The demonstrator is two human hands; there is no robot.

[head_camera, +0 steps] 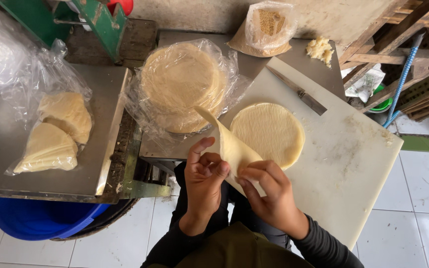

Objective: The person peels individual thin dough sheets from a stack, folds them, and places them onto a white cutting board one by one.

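white floor tiles (423,183) with dark grout run under a cramped work corner, and a rough plaster wall closes the far side. on the grey counter (294,54) sits one white plastic cutting board (343,164), scuffed and smeared, set at an angle so that one corner hangs out over the floor.

both hands work just above the board's near edge. the left hand (203,173) has its fingers curled in, the thumb pressing one edge of a folded dough wrapper (229,144); the right hand (269,191) pinches the lower end of the same sheet between thumb and fingertips. the wrapper is thin, pale yellow and matte, rolled toward a cone with a pointed flap standing up. one flat round wrapper (269,133) lies on the board just beyond the hands, smooth and floury.

behind it, a stack of round wrappers (182,84) rests in crinkled clear plastic; how many sheets cannot be told. one knife (299,92) with a dull steel blade lies along the board's far edge. one clear bag of brown crumbs (266,27) leans by the wall, and one crumbly pale lump (320,48) sits beside it. to the left, a brushed metal tray (6,149) carries two folded wrapper bundles (58,131) in a clear bag. one blue plastic tub (35,218) stands below it.
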